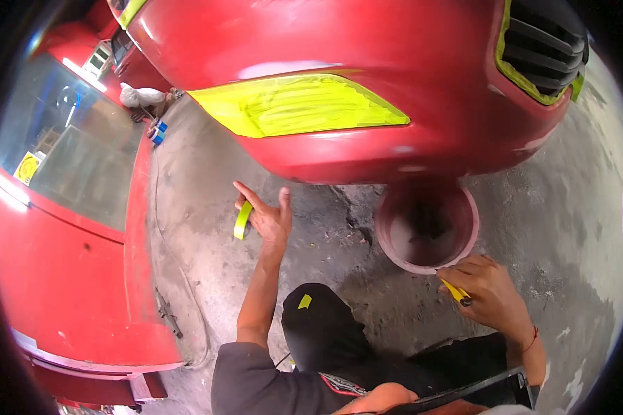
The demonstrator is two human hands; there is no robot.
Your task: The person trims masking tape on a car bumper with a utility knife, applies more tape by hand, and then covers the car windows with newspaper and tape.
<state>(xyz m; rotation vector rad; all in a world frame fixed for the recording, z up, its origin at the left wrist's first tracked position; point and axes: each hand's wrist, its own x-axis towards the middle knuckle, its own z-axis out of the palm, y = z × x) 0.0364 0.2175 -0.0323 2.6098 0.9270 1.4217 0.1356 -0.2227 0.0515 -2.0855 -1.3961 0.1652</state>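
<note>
My left hand (266, 216) is held over the floor below the red bumper. A roll of yellow-green tape (242, 220) hangs on its fingers, while the thumb and index finger stand apart. My right hand (488, 294) is closed around a yellow cutter (457, 293), close to the rim of a round pinkish bucket (469, 238). On the red bumper (422, 76), yellow-green tape (298, 105) covers a long slanted opening. More tape (526, 84) edges the black grille (543, 45) at the upper right. A small tape piece (304, 301) sticks to my dark-clad knee.
A red panel with a glass window (83, 173) stands on the left. Near it, a cable (180, 270) runs along the grey concrete floor (208, 162). Blue cans (157, 132) and a white bundle (142, 95) are at the upper left.
</note>
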